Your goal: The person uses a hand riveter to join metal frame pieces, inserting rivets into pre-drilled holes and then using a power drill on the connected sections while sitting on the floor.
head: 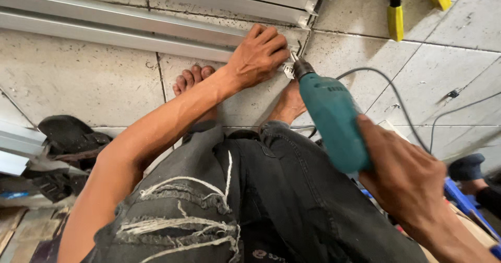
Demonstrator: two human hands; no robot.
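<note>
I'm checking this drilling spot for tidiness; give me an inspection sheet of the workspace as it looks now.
Surface: pale tiled floor, stained, with dark joints.
Job's things: teal electric drill with its tip at the end of a silver metal profile; more profiles lie parallel behind it.
Clutter: dark sandals at left; yellow-handled tool at the top right.
Hands: left hand presses on the profile's end; right hand grips the drill's rear.
Cables: grey drill cord loops across the floor; a second thin cable lies at right.
Surroundings: bare feet by the profile; blue item at the right edge.
</note>
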